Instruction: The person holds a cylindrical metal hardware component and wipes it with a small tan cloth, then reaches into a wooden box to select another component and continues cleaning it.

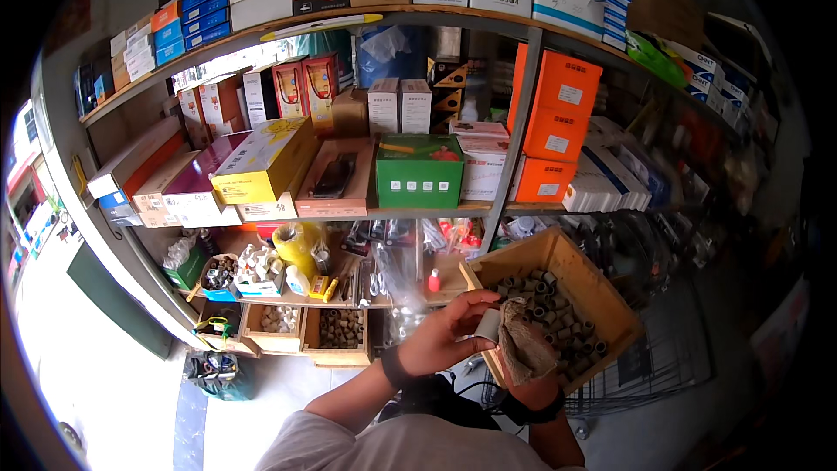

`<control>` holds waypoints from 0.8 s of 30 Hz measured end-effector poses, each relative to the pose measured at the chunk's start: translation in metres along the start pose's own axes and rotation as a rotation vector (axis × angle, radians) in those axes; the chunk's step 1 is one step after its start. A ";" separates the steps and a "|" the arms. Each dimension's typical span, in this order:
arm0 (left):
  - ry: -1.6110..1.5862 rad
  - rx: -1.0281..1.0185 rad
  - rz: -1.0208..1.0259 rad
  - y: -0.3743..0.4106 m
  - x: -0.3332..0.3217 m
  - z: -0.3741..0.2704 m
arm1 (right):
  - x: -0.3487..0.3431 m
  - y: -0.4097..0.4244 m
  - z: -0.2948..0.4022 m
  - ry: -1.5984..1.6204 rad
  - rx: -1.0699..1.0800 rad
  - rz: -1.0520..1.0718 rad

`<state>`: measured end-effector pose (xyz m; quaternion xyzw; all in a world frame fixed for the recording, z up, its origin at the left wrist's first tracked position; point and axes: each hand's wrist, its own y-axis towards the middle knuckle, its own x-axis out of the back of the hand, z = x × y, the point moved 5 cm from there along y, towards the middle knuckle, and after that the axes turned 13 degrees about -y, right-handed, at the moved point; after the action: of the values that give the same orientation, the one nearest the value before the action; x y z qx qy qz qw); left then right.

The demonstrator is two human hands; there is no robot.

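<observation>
My left hand [448, 332] grips a short pale grey plastic pipe coupling [488, 325] between thumb and fingers. Against the coupling's right end lies a crumpled brown cloth [525, 347], held by my right hand [537, 390], whose fingers are mostly hidden by the cloth. Both hands are over the near left edge of a wooden drawer box [605, 284]. Many grey pipe fittings [552, 314] fill the bottom of this box, which sits tilted on the right.
A wire rack [660, 353] stands under and beside the box. Ahead are shelves with cartons, a green box [419, 171] and a small red bottle [434, 280]. Lower left, open wooden drawers [337, 353] hold fittings, and a tool bag [219, 376] rests on the floor.
</observation>
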<state>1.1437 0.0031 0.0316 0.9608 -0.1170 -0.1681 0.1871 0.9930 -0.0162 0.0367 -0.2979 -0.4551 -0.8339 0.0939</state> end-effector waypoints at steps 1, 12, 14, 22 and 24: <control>-0.024 -0.034 0.025 0.000 0.004 0.004 | -0.003 -0.001 0.002 0.027 0.002 0.053; 0.043 0.067 0.083 0.006 -0.007 0.006 | 0.005 -0.005 -0.017 0.253 -0.088 0.034; 0.023 -0.016 0.059 0.006 0.000 0.013 | -0.002 -0.007 -0.018 0.329 -0.132 0.102; 0.228 0.056 0.040 0.009 0.008 0.020 | -0.005 -0.015 -0.028 0.510 -0.184 0.129; 0.033 0.092 0.002 0.008 0.000 0.024 | -0.001 -0.012 -0.030 0.411 -0.128 0.053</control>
<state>1.1339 -0.0124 0.0137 0.9709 -0.1223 -0.1466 0.1448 0.9763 -0.0335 0.0155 -0.1385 -0.3645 -0.9015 0.1875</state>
